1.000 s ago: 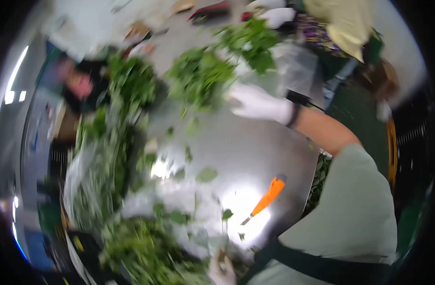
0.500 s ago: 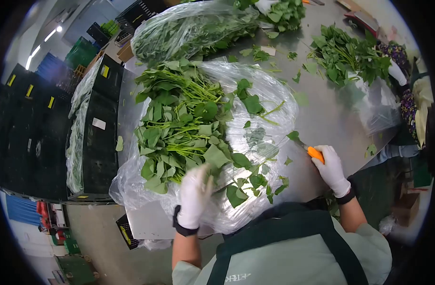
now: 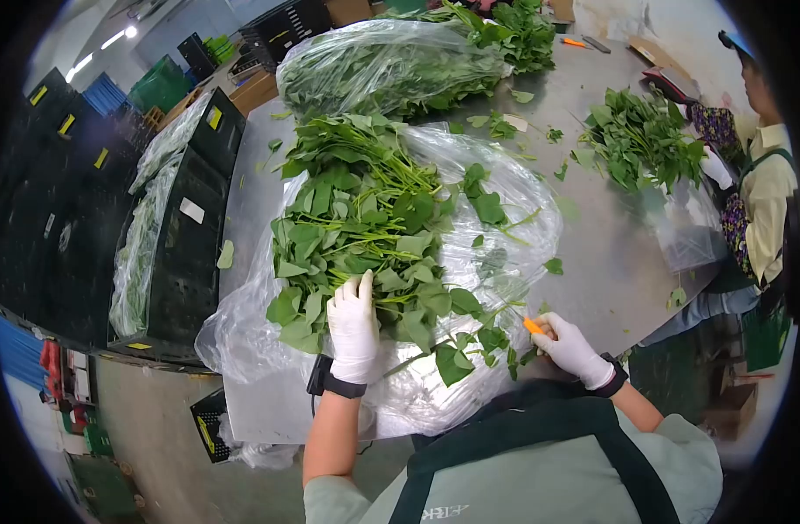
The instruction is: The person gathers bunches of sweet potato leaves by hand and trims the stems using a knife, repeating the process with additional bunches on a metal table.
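Observation:
A thick pile of leafy green stems (image 3: 356, 218), with heart-shaped leaves, lies on a clear plastic sheet (image 3: 513, 227) on the metal table. My left hand (image 3: 355, 336), in a white glove, rests on the pile's near edge; its fingers are apart and touch the leaves. In my gloved right hand (image 3: 570, 349) is an orange-handled knife (image 3: 533, 326), held right of the pile near a few loose sprigs (image 3: 487, 341). The knife's blade cannot be made out now. My left fingertips partly sink among the leaves.
Behind the pile lies a plastic-wrapped bundle of greens (image 3: 391, 65). Black crates (image 3: 186, 227) stand at the left. Across the table at right, a co-worker (image 3: 767, 166) handles another bunch (image 3: 644, 140) over a plastic bag (image 3: 688, 227). Another orange-handled tool (image 3: 575, 42) lies at the back.
My left hand has come up onto the near leaves of the pile. My right hand has moved left and nearer to me with the knife. The view has shifted, showing more of the co-worker.

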A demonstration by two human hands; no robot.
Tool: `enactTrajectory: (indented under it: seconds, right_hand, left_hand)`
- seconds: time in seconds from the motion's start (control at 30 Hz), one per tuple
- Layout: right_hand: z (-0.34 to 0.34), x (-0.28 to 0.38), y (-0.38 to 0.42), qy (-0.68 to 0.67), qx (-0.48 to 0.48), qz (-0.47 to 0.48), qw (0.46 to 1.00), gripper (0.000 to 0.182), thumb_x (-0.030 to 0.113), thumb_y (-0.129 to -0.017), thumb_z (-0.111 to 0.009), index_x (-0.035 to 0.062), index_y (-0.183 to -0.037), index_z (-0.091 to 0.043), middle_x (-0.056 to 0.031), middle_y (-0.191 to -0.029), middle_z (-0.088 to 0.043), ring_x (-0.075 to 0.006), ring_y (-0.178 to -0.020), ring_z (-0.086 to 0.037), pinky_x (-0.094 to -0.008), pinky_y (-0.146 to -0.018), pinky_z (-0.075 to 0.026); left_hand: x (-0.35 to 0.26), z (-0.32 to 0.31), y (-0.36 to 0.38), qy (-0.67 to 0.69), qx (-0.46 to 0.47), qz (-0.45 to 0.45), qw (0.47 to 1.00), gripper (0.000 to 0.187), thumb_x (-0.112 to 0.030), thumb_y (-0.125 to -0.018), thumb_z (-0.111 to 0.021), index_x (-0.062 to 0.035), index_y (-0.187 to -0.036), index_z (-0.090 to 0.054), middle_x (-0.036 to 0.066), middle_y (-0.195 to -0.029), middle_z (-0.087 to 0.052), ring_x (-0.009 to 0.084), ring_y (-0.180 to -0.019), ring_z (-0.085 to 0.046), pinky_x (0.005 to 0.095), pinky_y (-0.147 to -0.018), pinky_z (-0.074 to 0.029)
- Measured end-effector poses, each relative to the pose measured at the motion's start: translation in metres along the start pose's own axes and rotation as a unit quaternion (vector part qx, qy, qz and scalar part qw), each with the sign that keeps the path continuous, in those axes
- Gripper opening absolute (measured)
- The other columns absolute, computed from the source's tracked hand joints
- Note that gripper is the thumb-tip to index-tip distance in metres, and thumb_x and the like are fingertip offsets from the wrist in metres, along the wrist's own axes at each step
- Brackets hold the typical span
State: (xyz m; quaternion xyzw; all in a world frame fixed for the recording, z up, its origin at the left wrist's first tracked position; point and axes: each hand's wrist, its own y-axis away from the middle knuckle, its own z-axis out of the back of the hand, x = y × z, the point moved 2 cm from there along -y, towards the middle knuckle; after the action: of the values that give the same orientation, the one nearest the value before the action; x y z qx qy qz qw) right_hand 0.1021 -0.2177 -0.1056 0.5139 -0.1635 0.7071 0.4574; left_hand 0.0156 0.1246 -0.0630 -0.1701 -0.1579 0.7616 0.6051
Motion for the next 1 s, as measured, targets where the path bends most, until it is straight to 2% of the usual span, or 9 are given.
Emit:
enactTrajectory:
  seconds: [0.13, 0.33, 0.43, 0.57, 0.67, 0.77, 0.8, 0.83, 1.0]
  right_hand:
    - [-0.001, -0.009, -0.006, -0.168, 0.071, -0.111, 0.977, 0.028, 0.015, -0.089, -0.059, -0.0006, -0.111, -0.054, -0.0012, -0.082, -0.059, -0.0065, -0.063, -0.056, -0.0222, -0.057, -0.048]
    - [0.009, -0.003, -0.007, -0.214, 0.094, -0.134, 0.963, 0.026, 0.017, -0.091, -0.055, -0.0002, -0.110, -0.054, -0.0034, -0.084, -0.061, -0.0090, -0.062, -0.058, -0.0220, -0.056, -0.048]
    - [0.013, -0.003, -0.010, -0.224, 0.107, -0.145, 0.958, 0.025, 0.018, -0.092, -0.053, -0.0002, -0.109, -0.054, -0.0045, -0.085, -0.062, -0.0100, -0.062, -0.059, -0.0218, -0.055, -0.048]
    - [0.014, -0.008, -0.011, -0.225, 0.119, -0.136, 0.957, 0.025, 0.018, -0.091, -0.053, -0.0004, -0.108, -0.054, -0.0048, -0.084, -0.062, -0.0103, -0.063, -0.060, -0.0224, -0.056, -0.049]
    - [0.015, -0.008, -0.010, -0.241, 0.133, -0.128, 0.953, 0.027, 0.018, -0.090, -0.054, -0.0009, -0.110, -0.053, -0.0043, -0.083, -0.061, -0.0096, -0.062, -0.058, -0.0224, -0.057, -0.049]
    - [0.017, -0.007, -0.010, -0.269, 0.119, -0.135, 0.946, 0.027, 0.016, -0.092, -0.052, -0.0017, -0.112, -0.051, -0.0038, -0.081, -0.060, -0.0084, -0.060, -0.056, -0.0208, -0.057, -0.048]
    - [0.018, 0.001, -0.009, -0.280, 0.122, -0.142, 0.941, 0.031, 0.016, -0.091, -0.054, -0.0013, -0.116, -0.050, -0.0020, -0.077, -0.057, -0.0080, -0.058, -0.053, -0.0209, -0.056, -0.046]
    - [0.018, 0.005, -0.010, -0.284, 0.123, -0.149, 0.939, 0.031, 0.016, -0.091, -0.054, -0.0013, -0.116, -0.050, -0.0020, -0.077, -0.057, -0.0080, -0.058, -0.053, -0.0209, -0.056, -0.046]
    - [0.006, 0.040, -0.005, -0.216, 0.168, -0.063, 0.960, 0.031, 0.016, -0.086, -0.058, 0.0026, -0.113, -0.054, -0.0023, -0.073, -0.055, -0.0091, -0.057, -0.053, -0.0238, -0.055, -0.044]
  left_hand:
    - [-0.011, 0.009, 0.000, 0.025, -0.009, -0.031, 0.999, 0.040, -0.002, -0.068, -0.064, -0.0067, -0.107, -0.060, 0.009, -0.099, -0.056, 0.0277, -0.094, -0.053, 0.0380, -0.081, -0.040]
    - [-0.031, 0.018, 0.006, 0.037, -0.014, -0.108, 0.993, 0.038, -0.006, -0.071, -0.060, -0.0068, -0.109, -0.058, 0.008, -0.099, -0.056, 0.0251, -0.091, -0.053, 0.0359, -0.083, -0.040]
    - [-0.024, 0.011, 0.006, -0.035, 0.019, 0.015, 0.999, 0.043, -0.007, -0.072, -0.060, -0.0058, -0.114, -0.054, 0.007, -0.096, -0.056, 0.0244, -0.089, -0.054, 0.0357, -0.082, -0.041]
    - [-0.017, 0.017, 0.016, -0.057, 0.069, -0.022, 0.996, 0.042, -0.003, -0.073, -0.057, -0.0054, -0.115, -0.053, 0.007, -0.082, -0.056, 0.0244, -0.079, -0.056, 0.0365, -0.075, -0.041]
    - [-0.041, 0.071, 0.017, 0.153, 0.037, -0.011, 0.987, 0.035, 0.005, -0.072, -0.058, 0.0002, -0.107, -0.057, 0.014, -0.086, -0.060, 0.0285, -0.082, -0.059, 0.0367, -0.073, -0.044]
    - [-0.047, 0.098, 0.029, 0.517, -0.016, 0.196, 0.833, 0.023, -0.007, -0.088, -0.055, -0.0008, -0.110, -0.056, 0.011, -0.103, -0.062, 0.0232, -0.093, -0.060, 0.0347, -0.074, -0.048]
    - [-0.052, 0.091, 0.030, 0.715, -0.115, 0.238, 0.648, 0.024, -0.014, -0.096, -0.048, -0.0020, -0.116, -0.052, 0.007, -0.110, -0.058, 0.0178, -0.096, -0.057, 0.0286, -0.080, -0.049]
    - [-0.052, 0.084, 0.024, 0.791, -0.066, 0.202, 0.574, 0.025, -0.021, -0.099, -0.043, -0.0053, -0.117, -0.049, 0.007, -0.114, -0.054, 0.0175, -0.098, -0.054, 0.0290, -0.083, -0.046]
    - [-0.061, 0.006, 0.040, 0.772, 0.060, 0.388, 0.500, 0.029, -0.033, -0.098, -0.045, -0.0102, -0.114, -0.053, 0.003, -0.110, -0.056, 0.0147, -0.100, -0.051, 0.0298, -0.082, -0.042]
